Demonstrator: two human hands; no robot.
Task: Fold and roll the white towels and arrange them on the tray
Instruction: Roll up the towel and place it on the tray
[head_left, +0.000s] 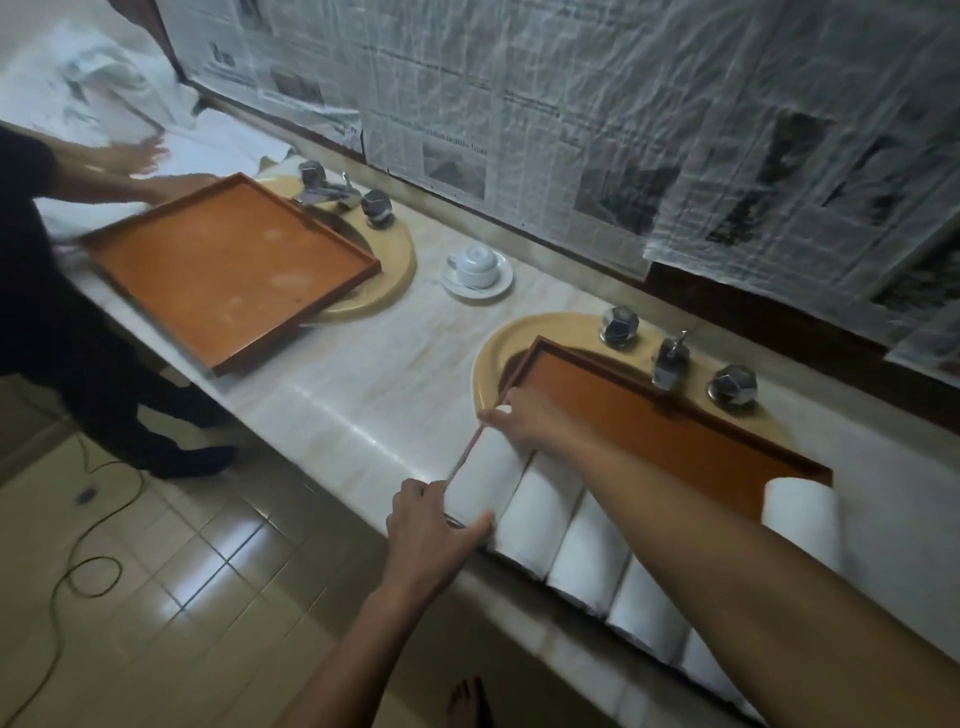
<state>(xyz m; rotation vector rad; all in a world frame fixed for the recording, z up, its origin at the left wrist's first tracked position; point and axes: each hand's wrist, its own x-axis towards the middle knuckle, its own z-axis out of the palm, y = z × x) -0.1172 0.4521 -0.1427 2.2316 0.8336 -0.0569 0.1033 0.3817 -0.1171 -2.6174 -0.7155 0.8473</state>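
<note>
cup (475, 262): on a saucer (500, 286), middle of the counter (363, 374)
far tray (218, 265): left of the cup, sitting over a sink (397, 260)
near tray (649, 421): right of the cup and closer to me, over the other sink (488, 364)
rolled towels (587, 545): in the near tray, lined up along its front
newspaper (571, 104): wall behind the cup

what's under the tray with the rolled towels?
A yellow sink: its rim shows beyond the tray, plus a dark sliver of basin. Drain and remaining bowl are covered.
</note>
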